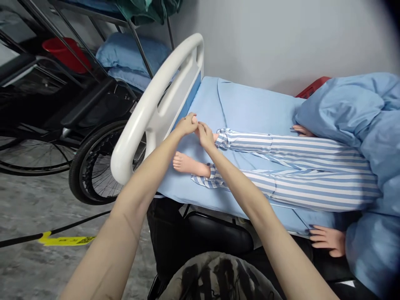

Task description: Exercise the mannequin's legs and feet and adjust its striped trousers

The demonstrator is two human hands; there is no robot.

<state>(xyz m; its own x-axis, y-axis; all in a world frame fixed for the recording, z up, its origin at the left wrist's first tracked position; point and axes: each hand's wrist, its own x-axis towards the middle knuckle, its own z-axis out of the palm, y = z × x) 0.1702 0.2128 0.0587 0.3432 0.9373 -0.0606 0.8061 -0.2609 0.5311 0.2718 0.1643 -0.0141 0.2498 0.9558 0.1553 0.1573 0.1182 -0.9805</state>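
A light-blue, fabric-sheeted bed (250, 100) spreads beneath the left hand (186, 125) and the right hand (206, 136). Blue-and-white striped cloth trousers (312, 152) stretch rightward from them. A smooth bare near foot (187, 162), seemingly plastic, lies this side of the hands, untouched. Between them is the matching far foot (194, 120): left curled round its toes, right gripping nearer the ankle. Handling it seems under way, unfinished; what is already done cannot be told.

Footboard (153, 92): glossy smooth plastic. Sheet (259, 106), striped trousers (312, 154): matt cloth. Feet (188, 163): smooth, plastic-looking.
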